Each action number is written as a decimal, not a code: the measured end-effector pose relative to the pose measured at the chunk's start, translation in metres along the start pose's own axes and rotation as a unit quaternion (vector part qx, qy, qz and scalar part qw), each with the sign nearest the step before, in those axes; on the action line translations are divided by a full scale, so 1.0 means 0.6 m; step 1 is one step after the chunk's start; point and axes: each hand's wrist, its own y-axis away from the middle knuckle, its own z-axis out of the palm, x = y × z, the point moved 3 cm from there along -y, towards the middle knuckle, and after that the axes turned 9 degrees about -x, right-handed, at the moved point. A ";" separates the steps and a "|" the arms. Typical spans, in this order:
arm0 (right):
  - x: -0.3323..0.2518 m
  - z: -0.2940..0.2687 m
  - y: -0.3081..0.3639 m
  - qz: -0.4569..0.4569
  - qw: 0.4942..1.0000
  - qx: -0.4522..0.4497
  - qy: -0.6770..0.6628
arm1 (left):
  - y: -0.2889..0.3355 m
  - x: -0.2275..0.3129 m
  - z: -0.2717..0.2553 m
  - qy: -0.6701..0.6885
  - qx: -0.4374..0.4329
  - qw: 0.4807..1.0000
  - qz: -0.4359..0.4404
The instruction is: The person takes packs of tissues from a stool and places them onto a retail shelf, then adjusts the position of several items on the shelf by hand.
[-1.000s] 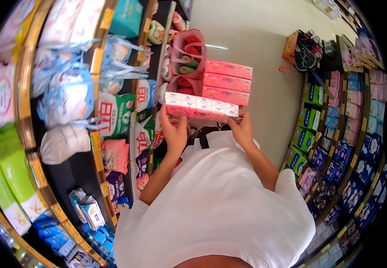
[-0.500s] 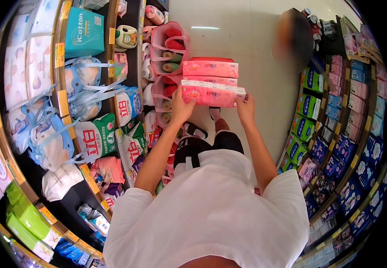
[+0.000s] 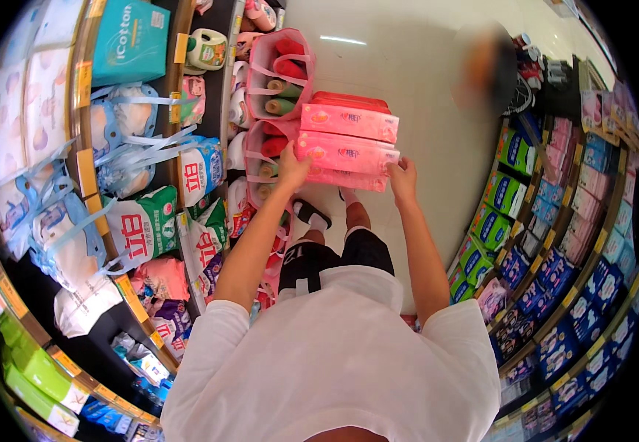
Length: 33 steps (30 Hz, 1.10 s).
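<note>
Between my two hands is a pink tissue pack (image 3: 334, 152) with a pale top edge, held level by its ends. My left hand (image 3: 292, 169) is closed on its left end, the thumb on the near side. At the right end, the fingers of my right hand (image 3: 402, 179) are bent against the pack's lower corner. Just beyond it lies another pink tissue pack (image 3: 356, 120) on a stack with a red top (image 3: 349, 99). Whether the held pack rests on the packs below cannot be made out.
Two pink carrier bags (image 3: 257, 55) with red and green items stand left of the stack. Shelves on the left hold detergent bags (image 3: 141, 227) and a teal pack (image 3: 129, 43). Green packs (image 3: 492, 228) line the right shelves. A blurred person (image 3: 485, 70) is farther off on the floor.
The held tissue pack has tilted so that its white edge shows less, and more pink shows on its near side. Both hands stay at its ends. The view has shifted slightly.
</note>
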 end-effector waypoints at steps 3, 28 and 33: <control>-0.010 0.002 0.016 -0.019 0.999 -0.044 -0.005 | 0.012 0.032 -0.013 0.188 -0.139 0.971 -0.042; -0.270 0.301 0.464 -0.240 0.849 -0.372 0.290 | 0.617 -0.143 -0.358 0.328 0.364 0.869 -0.071; -0.299 0.398 0.592 -0.328 0.791 -0.430 0.287 | 0.761 -0.168 -0.411 0.317 0.557 0.764 -0.075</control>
